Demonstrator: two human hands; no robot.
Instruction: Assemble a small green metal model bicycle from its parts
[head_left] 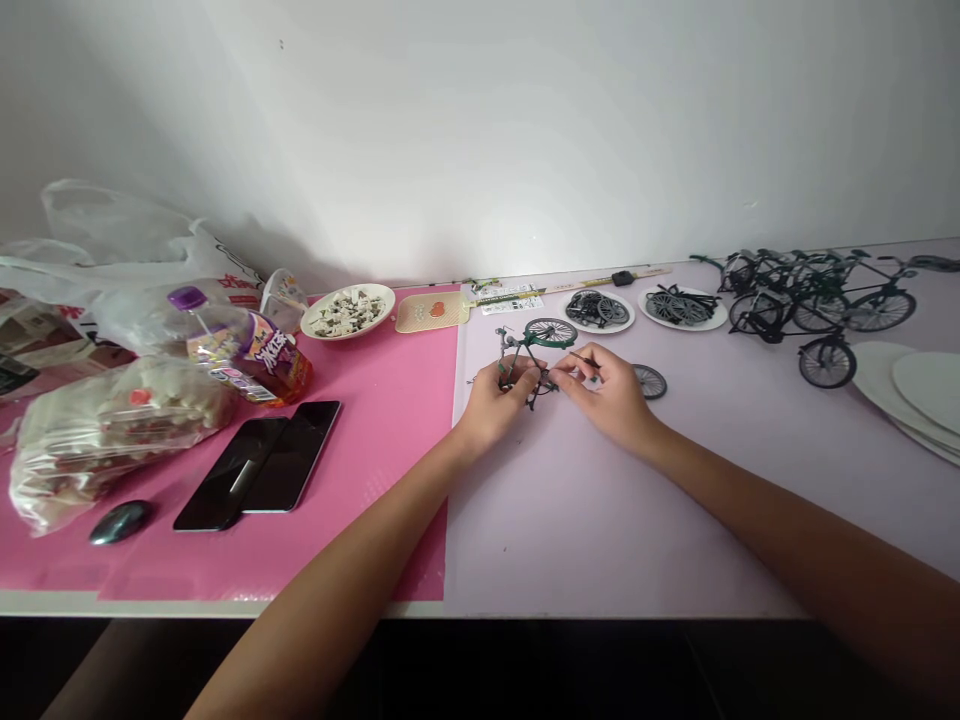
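Between my hands is a small dark green model bicycle, tilted over, with one wheel at its far end. My left hand is closed around the near part of its frame. The fingertips of my right hand are pinched at the frame's right side, with a thin dark piece showing between them. My fingers hide where this piece meets the bicycle. A loose black wheel lies on the pale mat, just right of my right hand.
Two plates of dark parts stand behind. Several assembled model bicycles and white plates are at the right. On the pink mat are a bowl, a bottle, phones, bags and a mouse.
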